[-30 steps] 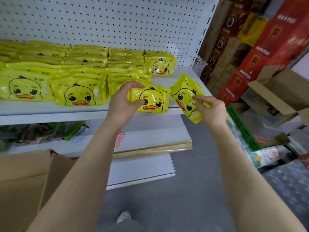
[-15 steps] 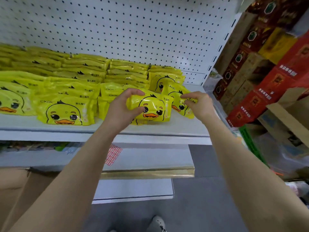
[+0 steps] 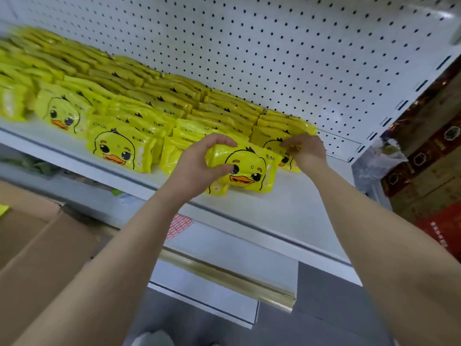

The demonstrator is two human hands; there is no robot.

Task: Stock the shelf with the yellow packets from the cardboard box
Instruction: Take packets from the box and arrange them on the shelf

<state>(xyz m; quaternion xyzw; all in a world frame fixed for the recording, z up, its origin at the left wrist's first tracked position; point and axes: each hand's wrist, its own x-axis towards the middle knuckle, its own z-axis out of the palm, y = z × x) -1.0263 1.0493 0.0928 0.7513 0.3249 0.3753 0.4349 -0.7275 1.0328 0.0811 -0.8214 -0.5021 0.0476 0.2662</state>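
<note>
A: Where is your left hand (image 3: 197, 166)?

B: It grips 1 packet (image 3: 245, 168) by its left end, thumb on the duck's face, fingers (image 3: 219, 141) curled over the top edge. The packet stands face-out at the front of the shelf (image 3: 287, 208), on top of another packet lying flat there.

A: And your right hand (image 3: 308, 152)?

B: It pinches the top of a second packet (image 3: 284, 146), just behind and to the right of the first, in front of the end stack (image 3: 282, 123). Your hand hides most of that packet.

A: The rest of the shelf?

B: Rows of the same yellow packets (image 3: 119, 148) fill it to the left, back to the pegboard (image 3: 249, 46); the far left is blurred. The box (image 3: 37, 240) sits open at lower left, below the shelf, and you cannot tell what is left inside. Red and brown cartons (image 3: 434, 166) are stacked to the right.
</note>
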